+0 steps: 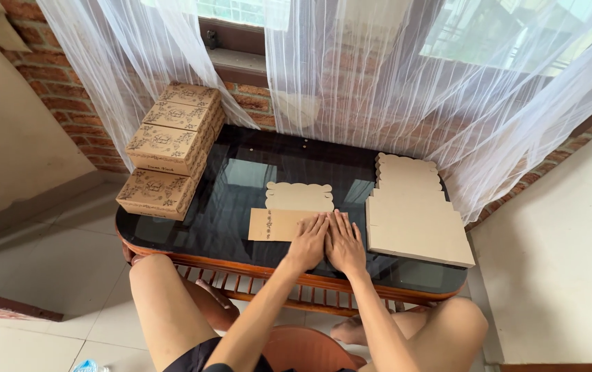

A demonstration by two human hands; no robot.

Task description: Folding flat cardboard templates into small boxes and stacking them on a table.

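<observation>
Both hands, left hand (307, 242) and right hand (345, 242), lie flat side by side, each grip spread apart, pressing a flat cardboard sheet (283, 216) at the near edge of the glass tabletop (241, 179). Blank stack (416, 219) right, finished boxes (172, 138) left.

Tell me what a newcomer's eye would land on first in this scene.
First, the left hand and right hand, pressed flat side by side on a flat brown cardboard box blank with a scalloped flap at the middle of the dark glass-topped wooden table. Next, the assembled patterned brown cardboard boxes stacked at the table's left end, and the pile of unfolded brown cardboard blanks at the right.
</observation>
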